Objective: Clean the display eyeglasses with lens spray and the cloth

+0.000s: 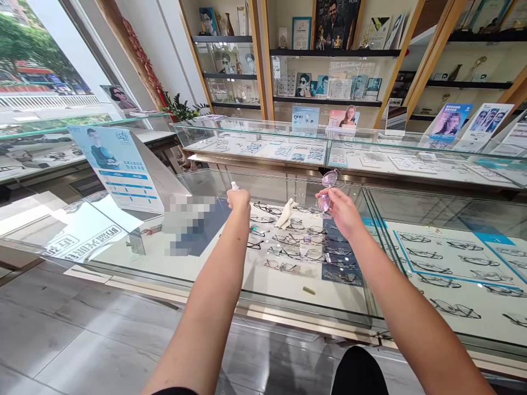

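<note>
My left hand (239,201) is closed in a fist over the glass counter. From its top pokes the white tip of a small bottle (234,186), its body hidden by my fingers. My right hand (345,213) pinches a pair of thin-rimmed eyeglasses (330,178), held up on edge above the counter with one lens over the other. Between my hands, a crumpled off-white cloth (285,214) sits on the glass. Rows of spectacle frames (294,251) show through the counter top beneath it.
The glass display counter (263,291) spans the front. A blue-and-white sign (119,170) stands on its left. More spectacle frames (426,255) lie under glass at right. A second glass case (255,131) crosses behind, with shelves (335,53) beyond.
</note>
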`<act>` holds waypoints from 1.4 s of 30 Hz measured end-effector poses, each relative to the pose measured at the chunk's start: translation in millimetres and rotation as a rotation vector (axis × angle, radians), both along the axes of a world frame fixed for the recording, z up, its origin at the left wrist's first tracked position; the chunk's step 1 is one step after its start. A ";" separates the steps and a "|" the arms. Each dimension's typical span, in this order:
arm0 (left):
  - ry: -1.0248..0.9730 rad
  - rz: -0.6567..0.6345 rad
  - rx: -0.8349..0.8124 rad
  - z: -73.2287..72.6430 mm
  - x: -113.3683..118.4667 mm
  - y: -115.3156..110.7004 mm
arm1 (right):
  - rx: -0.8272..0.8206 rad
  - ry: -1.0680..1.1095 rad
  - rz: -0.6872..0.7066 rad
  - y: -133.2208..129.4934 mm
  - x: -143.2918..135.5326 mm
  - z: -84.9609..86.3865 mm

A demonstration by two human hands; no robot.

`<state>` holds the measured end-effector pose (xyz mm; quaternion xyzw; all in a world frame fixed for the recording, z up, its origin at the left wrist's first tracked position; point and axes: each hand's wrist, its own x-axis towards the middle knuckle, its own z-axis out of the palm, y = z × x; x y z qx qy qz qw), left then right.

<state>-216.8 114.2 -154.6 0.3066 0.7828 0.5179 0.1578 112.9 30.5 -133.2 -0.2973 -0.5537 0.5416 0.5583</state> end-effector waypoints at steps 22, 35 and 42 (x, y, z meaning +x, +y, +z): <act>0.700 -0.570 -0.198 0.4 98.0 -33.5 | -0.010 0.004 0.003 0.3 0.2 3.0; -0.040 -0.550 0.084 15.9 79.0 -22.4 | -0.008 0.023 0.008 0.6 1.3 2.6; -0.620 -0.800 0.185 33.8 93.9 -31.3 | -0.003 0.049 0.012 -1.7 0.5 6.0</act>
